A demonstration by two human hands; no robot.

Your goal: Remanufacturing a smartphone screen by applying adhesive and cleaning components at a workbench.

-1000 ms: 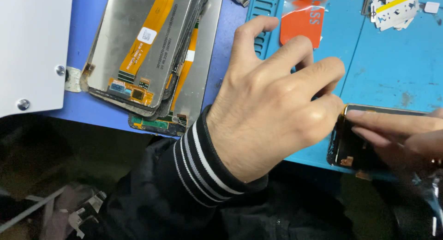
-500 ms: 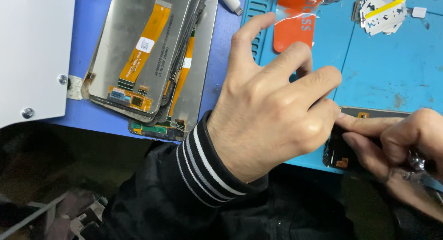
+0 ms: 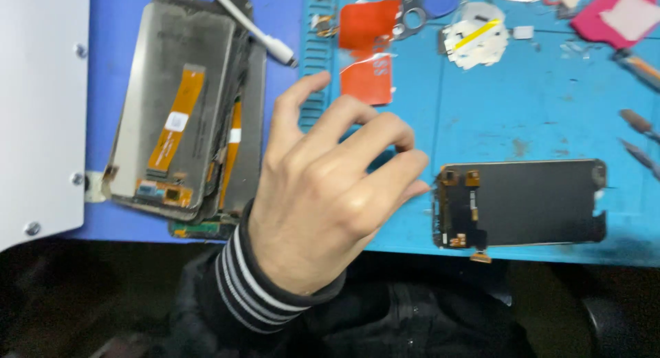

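Your left hand (image 3: 323, 193) hovers over the near edge of the desk (image 3: 536, 110), back of the hand up, fingers spread apart and loosely curled, clamped on nothing; a dark sleeve with striped cuff (image 3: 254, 289) covers the wrist. The dark phone screen panel (image 3: 522, 203) lies flat on the blue mat, just to the right of your fingertips (image 3: 419, 187), close beside them though whether they touch its left end is not clear; its long axis runs left to right, along the desk's near edge, with small gold connectors at the end nearest your hand. Your right hand is out of view, so the left is the only one near the panel. To the left of your hand lies a stack of grey screen backs (image 3: 185, 117) with orange ribbon cables; beyond your fingers sits an orange-red sticker sheet (image 3: 368, 48).
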